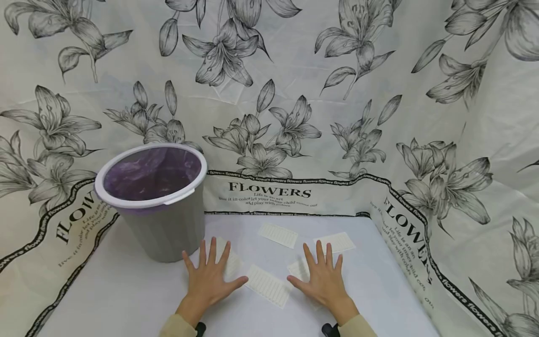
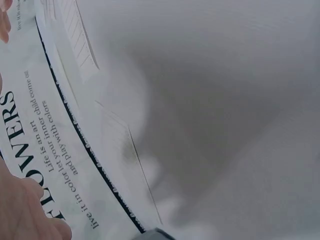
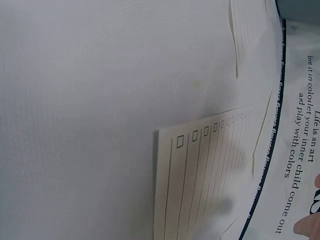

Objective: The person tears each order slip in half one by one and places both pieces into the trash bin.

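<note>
Both hands are held out with fingers spread, and neither grips anything. My left hand (image 1: 208, 278) is over a pale paper slip (image 1: 232, 264), covering part of it, to the front right of the bin. My right hand (image 1: 323, 278) partly hides another ruled slip (image 1: 298, 267). Between the hands lies a lined slip (image 1: 268, 284). Farther back are two more slips, one left (image 1: 278, 235) and one right (image 1: 337, 242). In the right wrist view, a ruled checklist sheet (image 3: 200, 170) shows a row of small boxes. Shadows fall beneath the hands; contact with the slips is unclear.
A grey bin (image 1: 162, 234) with a white rim and purple liner stands at the back left of the white table (image 1: 113, 290). Flower-printed cloth (image 1: 269, 192) with black lettering hangs behind and along both sides.
</note>
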Available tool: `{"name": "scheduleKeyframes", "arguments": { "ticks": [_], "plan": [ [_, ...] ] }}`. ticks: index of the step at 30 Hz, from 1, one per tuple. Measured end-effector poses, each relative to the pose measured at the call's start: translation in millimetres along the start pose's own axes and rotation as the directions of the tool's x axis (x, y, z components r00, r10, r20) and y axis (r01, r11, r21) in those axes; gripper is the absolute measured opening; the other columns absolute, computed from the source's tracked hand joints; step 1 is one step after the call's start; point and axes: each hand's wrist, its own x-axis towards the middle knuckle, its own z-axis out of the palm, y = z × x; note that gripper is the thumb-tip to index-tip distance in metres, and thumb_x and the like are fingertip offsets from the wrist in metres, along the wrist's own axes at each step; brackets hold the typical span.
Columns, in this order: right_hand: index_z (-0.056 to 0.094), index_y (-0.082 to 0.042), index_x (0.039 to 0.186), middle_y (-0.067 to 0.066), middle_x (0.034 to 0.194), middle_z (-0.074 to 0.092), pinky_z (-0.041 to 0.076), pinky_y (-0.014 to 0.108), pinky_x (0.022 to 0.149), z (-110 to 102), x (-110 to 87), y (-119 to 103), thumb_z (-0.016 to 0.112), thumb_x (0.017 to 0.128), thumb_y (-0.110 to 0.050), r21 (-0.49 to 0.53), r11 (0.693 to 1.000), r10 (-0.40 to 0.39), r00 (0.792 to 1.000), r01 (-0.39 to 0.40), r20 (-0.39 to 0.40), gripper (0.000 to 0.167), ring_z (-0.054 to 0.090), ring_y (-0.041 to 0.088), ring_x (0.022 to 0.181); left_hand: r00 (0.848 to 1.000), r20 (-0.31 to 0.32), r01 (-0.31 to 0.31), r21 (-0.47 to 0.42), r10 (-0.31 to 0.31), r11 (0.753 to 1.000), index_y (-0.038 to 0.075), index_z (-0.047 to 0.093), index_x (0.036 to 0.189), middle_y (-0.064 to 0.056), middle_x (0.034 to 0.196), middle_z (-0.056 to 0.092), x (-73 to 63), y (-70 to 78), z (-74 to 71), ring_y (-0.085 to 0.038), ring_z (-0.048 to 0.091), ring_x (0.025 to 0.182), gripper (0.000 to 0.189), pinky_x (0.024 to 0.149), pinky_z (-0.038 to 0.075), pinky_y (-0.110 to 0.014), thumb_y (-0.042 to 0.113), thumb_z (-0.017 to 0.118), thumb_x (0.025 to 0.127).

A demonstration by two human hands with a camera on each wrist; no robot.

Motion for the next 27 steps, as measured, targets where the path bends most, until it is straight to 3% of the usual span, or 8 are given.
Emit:
{"name": "scheduleKeyframes", "arguments": {
  "ticks": [9,16,22,27],
  "plan": [
    [0.035,-0.011,0.160,0.034,0.162,0.028,0.023,0.081,0.110,-1,13.8,0,0.058,0.086,-0.078,0.102,0.994,0.030,0.998,-0.035,0.051,0.103,0.019,0.061,0.149,0.999,0.025,-0.043,-0.010,0.043,0.999,0.026,0.034,0.162,-0.019,0.170,0.020,14.6,11.8,8.0,-0.047,0.007,0.158,0.107,0.112,-0.012,-0.081,0.090,0.052,0.078],
    [0.036,-0.009,0.159,0.034,0.158,0.035,0.044,0.074,0.098,2,27.8,7,0.061,0.086,-0.076,0.122,0.992,0.033,0.998,-0.038,0.045,0.103,0.040,0.059,0.139,0.992,0.040,-0.122,0.003,0.122,0.993,0.027,0.035,0.161,-0.019,0.170,0.022,28.3,17.5,26.8,-0.047,0.009,0.158,0.106,0.113,-0.004,-0.082,0.090,0.053,0.078],
    [0.038,-0.008,0.158,0.033,0.155,0.040,0.046,0.069,0.098,8,42.9,13,0.063,0.086,-0.074,0.125,0.991,0.046,0.998,-0.051,0.048,0.101,0.050,0.055,0.130,0.981,0.044,-0.190,0.003,0.190,0.982,0.025,0.037,0.160,-0.019,0.169,0.025,46.9,27.9,33.8,-0.048,0.012,0.157,0.102,0.113,0.002,-0.083,0.087,0.053,0.081],
    [0.039,-0.005,0.157,0.033,0.152,0.044,0.047,0.065,0.101,11,58.7,12,0.064,0.087,-0.072,0.171,0.983,0.054,0.998,-0.061,0.044,0.100,0.052,0.054,0.127,0.979,0.083,-0.186,-0.028,0.188,0.982,0.025,0.035,0.161,-0.019,0.169,0.026,64.7,40.6,34.3,-0.049,0.015,0.156,0.098,0.114,0.010,-0.082,0.083,0.054,0.084]
  ]
}}
